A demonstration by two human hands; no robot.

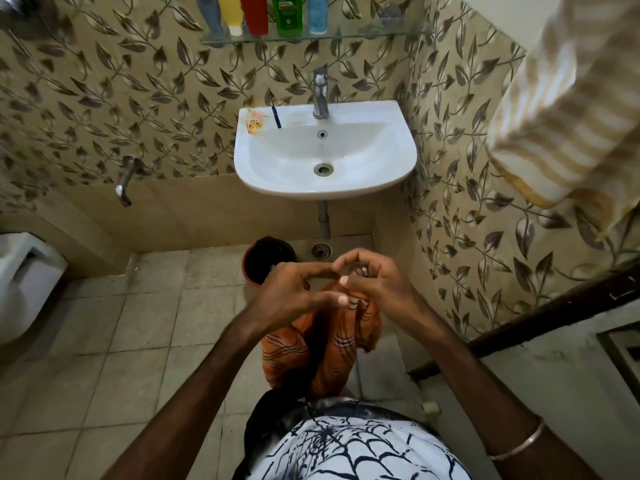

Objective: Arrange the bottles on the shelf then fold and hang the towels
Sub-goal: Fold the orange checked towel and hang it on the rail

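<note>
head view: bottles (263, 12) line the glass shelf (363, 34) at 12 o'clock, so the towel step seems in hand. left hand (294, 296) and right hand (374, 284), fingers curled, pinch the orange towel (311, 351) hanging at 6 o'clock. next likely needs halving it. striped towel (561, 109) hangs at 2 o'clock.

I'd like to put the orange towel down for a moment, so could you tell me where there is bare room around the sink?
The sink rim right of the tap is bare, as is the basin around the drain. The rim's left corner is crowded by a small packet and a dark stick. The glass shelf is free right of the bottles.
</note>
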